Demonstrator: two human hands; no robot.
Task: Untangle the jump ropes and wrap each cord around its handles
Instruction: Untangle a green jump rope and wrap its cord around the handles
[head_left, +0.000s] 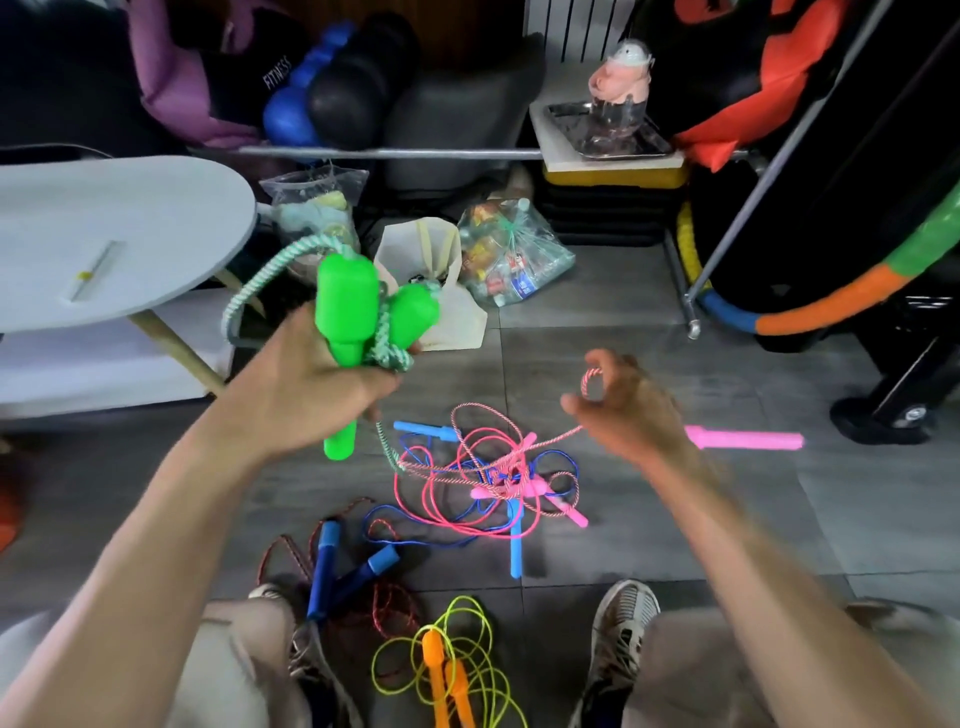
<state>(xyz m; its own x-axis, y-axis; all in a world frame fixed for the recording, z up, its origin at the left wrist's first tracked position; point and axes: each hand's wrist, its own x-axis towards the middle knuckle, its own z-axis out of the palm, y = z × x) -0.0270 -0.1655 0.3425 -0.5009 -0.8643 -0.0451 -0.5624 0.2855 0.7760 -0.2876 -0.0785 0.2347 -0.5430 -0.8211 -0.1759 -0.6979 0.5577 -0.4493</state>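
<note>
- Up over the floor, your left hand (311, 379) is wrapped round the two green handles (345, 306); their green-and-white braided cord (260, 275) loops out to the left and is bunched between the handles, and a tail hangs from your fist toward the tangle.
- To the right, your right hand (628, 405) looks to be pinching a pink-and-white twisted cord (592, 379) between curled fingers, though blur softens it; the cord runs down into the tangle.
- Below both hands, the tangle (488, 473) of pink and blue cords and slim pink and light-blue handles lies on the grey tiled floor (727, 519).
- Off to the right, one pink handle (743, 437) lies apart.
- Nearer your shoes, a dark-blue-handled rope (332, 566) with a red cord and an orange-handled rope (441, 675) with a yellow cord lie separately.
</note>
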